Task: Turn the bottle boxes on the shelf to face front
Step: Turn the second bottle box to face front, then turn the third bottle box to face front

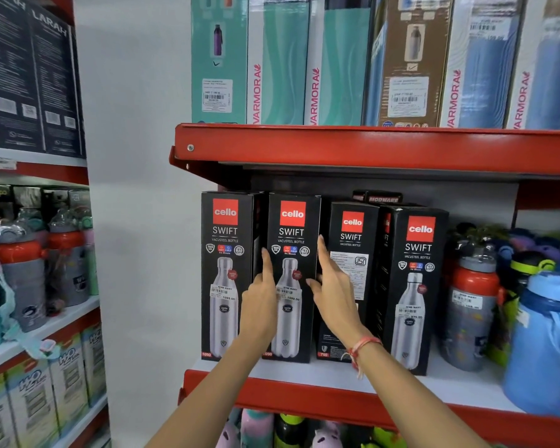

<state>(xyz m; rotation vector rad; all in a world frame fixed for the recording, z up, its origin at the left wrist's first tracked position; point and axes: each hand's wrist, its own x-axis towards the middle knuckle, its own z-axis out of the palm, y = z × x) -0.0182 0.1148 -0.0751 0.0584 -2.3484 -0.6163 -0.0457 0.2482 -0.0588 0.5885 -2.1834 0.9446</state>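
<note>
Both hands are open, flanking the second box (291, 276): left hand (260, 295) at its nine o'clock edge, right hand (332, 286) at three o'clock. Beyond, the third box (349, 279) shows its back panel; turning it could topple neighbours.

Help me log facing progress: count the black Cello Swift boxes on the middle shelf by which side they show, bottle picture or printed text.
Bottle picture showing: 3, the first box, second box and fourth box from the left.
Printed text side showing: 1, the third box.
Total: 4.
The left hand and right hand flank the second box.
</note>
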